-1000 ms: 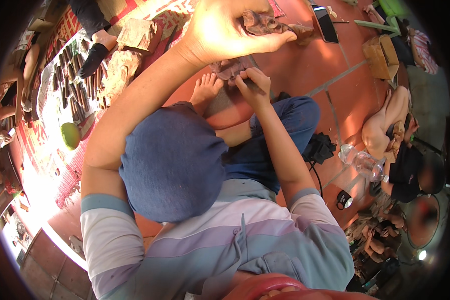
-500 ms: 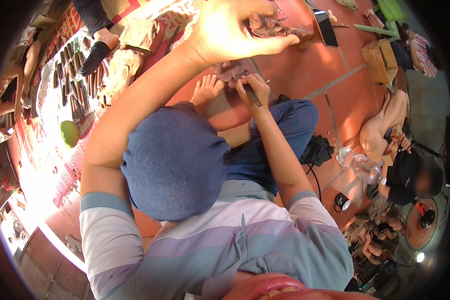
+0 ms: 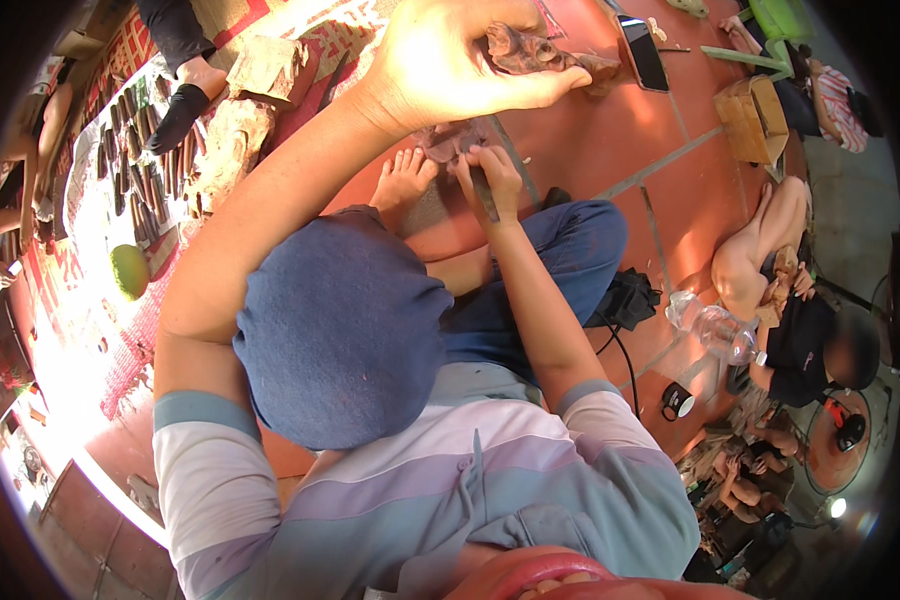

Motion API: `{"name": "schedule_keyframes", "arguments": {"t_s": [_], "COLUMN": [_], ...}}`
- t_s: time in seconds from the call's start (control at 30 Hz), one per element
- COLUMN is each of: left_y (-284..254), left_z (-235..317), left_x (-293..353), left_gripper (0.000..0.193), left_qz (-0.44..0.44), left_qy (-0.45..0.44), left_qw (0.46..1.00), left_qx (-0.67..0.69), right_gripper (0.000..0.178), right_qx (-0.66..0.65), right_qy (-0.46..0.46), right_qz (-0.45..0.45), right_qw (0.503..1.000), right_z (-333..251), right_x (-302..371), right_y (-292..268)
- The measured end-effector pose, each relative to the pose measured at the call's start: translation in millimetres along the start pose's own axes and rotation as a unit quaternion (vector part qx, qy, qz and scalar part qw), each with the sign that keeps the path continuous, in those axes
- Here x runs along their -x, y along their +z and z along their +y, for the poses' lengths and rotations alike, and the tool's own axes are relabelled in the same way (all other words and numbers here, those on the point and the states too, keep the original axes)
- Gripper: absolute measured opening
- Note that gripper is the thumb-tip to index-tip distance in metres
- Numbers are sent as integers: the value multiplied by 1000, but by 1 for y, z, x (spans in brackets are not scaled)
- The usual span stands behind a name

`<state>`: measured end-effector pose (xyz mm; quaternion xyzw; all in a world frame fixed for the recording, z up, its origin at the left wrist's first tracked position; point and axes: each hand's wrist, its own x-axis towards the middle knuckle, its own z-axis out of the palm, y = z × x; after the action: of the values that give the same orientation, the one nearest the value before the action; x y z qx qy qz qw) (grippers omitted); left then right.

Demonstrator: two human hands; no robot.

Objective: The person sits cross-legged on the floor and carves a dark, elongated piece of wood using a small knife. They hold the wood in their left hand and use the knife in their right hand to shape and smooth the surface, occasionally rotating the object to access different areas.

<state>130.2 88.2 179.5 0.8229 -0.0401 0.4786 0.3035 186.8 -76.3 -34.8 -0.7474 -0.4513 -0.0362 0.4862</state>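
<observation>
Carved block: reddish-brown piece (image 3: pixel 448 138), upper centre of the frame, on the floor just beyond the bare foot (image 3: pixel 404 180); its far side is partly hidden.
Right hand: closed (image 3: pixel 494 172) around a slim dark tool (image 3: pixel 486 196), fingertips at the block's right edge; whether the tool's tip touches wood cannot be told.
Left hand: large at the top centre (image 3: pixel 448 62), curled, thumb stretched to the right. A brown carving (image 3: pixel 520 50) shows between thumb and fingers; whether it is gripped or lies beyond cannot be told.
Legs: a denim-covered knee (image 3: pixel 340 335), left of centre; the other leg folds rightward.
Upper right: a dark-screened phone (image 3: pixel 645 55) on red tiles (image 3: pixel 610 140), a cardboard box (image 3: pixel 750 120) farther right.
Right side: a clear bottle (image 3: pixel 712 328), near a seated co-worker (image 3: pixel 815 345) holding a brown piece (image 3: pixel 782 280).
Upper left: slim tools (image 3: pixel 142 200) on a pale sheet, beside rough wood (image 3: pixel 232 140); a green round thing (image 3: pixel 128 272) below.
</observation>
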Motion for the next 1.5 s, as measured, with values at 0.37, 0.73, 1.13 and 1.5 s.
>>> {"name": "schedule_keyframes", "arguments": {"t_s": [0.37, 0.73, 1.13, 1.5], "left_y": [1, -3, -1, -2], "left_z": [2, 3, 2, 1], "left_x": [1, -2, 1, -1], "left_gripper": [28, 26, 25, 26], "left_qz": [-19, -31, -30, -39], "left_qy": [-19, 9, -21, -8], "left_qw": [1000, 996, 999, 999], "left_qx": [-3, -82, -16, -15], "right_gripper": [16, 12, 13, 13], "right_qx": [2, 9, 17, -9], "right_qy": [4, 13, 9, -10], "right_qz": [-30, -28, -17, -38], "right_qw": [1000, 999, 1000, 999], "right_z": [3, -1, -4, 0], "right_x": [1, -11, 0, 7], "right_y": [-2, 6, 8, -4]}}
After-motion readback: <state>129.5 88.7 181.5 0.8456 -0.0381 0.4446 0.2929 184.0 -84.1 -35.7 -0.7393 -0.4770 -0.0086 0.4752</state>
